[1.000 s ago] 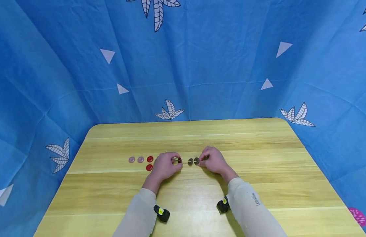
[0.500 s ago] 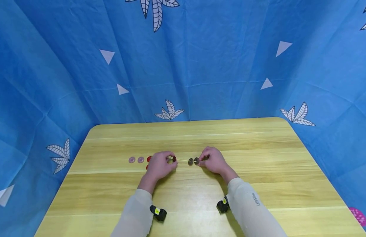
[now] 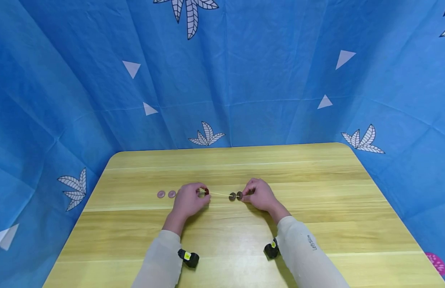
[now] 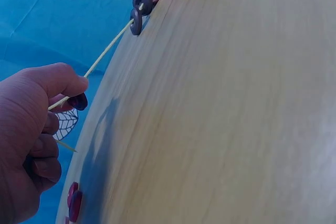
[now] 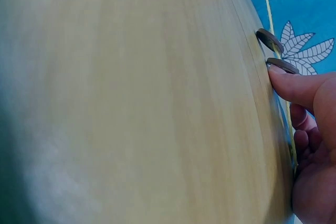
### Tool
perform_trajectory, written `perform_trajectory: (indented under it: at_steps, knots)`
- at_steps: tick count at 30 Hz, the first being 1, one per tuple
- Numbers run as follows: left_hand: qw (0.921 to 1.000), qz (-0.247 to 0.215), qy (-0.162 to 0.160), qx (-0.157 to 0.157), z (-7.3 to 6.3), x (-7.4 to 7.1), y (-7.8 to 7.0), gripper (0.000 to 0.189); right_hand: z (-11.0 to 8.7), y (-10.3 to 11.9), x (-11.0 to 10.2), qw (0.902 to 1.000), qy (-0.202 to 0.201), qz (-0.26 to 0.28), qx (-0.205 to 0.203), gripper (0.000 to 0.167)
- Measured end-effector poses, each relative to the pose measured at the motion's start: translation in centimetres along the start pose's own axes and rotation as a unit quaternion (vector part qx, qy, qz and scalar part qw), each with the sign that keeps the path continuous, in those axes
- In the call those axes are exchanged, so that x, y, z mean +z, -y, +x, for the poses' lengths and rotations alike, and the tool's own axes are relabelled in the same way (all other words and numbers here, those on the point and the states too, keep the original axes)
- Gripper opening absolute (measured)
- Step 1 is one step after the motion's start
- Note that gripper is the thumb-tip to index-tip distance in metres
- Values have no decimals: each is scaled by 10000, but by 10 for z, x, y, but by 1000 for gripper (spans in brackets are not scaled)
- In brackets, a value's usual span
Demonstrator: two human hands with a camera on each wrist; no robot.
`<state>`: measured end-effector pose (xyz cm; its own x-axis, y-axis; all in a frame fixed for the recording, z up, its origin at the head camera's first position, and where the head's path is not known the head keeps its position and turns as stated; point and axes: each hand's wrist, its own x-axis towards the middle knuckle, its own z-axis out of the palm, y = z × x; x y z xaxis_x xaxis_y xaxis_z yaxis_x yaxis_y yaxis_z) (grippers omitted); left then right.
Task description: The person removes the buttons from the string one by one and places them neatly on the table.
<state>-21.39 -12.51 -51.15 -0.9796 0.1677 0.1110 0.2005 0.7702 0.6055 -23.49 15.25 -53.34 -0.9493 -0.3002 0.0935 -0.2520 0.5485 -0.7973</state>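
A thin yellow string (image 3: pixel 220 194) stretches between my two hands above the table, and two dark brown buttons (image 3: pixel 232 197) are threaded on it near the right hand. My left hand (image 3: pixel 189 199) pinches a dark red button (image 4: pixel 79 101) threaded on the same string, whose loose tip hangs below the fingers. My right hand (image 3: pixel 260 195) pinches the nearer brown button (image 5: pixel 283 65) between thumb and fingers; the string runs back through that hand. The other brown button (image 5: pixel 269 40) stands a little apart on the string.
Two pink buttons (image 3: pixel 166 194) lie on the wooden table (image 3: pixel 308 240) to the left. Loose red buttons (image 4: pixel 74 203) show on the table in the left wrist view; in the head view the left hand hides them. A blue curtain (image 3: pixel 265 80) hangs behind the table.
My left hand has moved left with the red button, sliding it along the string away from the brown ones and now covering the loose red buttons. The right hand stays put.
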Motion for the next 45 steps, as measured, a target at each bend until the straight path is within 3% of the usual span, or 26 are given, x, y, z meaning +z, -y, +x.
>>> perform_trajectory:
  at_steps: [5,12,21,32,45]
  knots:
    - [9999,-77,16,-154,-2,-4,2,21,-1,1,0,10000,-18,-42,-37,11]
    - [9990,267,-198,-293,-4,-9,8,22,-1,1,0,10000,1,-70,-39,9]
    - [9989,-75,-196,-421,-7,-16,14,24,-1,2,0,10000,42,35,19,9]
    - [9984,-170,-226,-496,-9,-19,19,23,0,0,2,9997,-47,205,-103,15]
    - [9971,129,-466,-584,-11,-27,26,25,0,-3,2,9995,-114,268,-103,17]
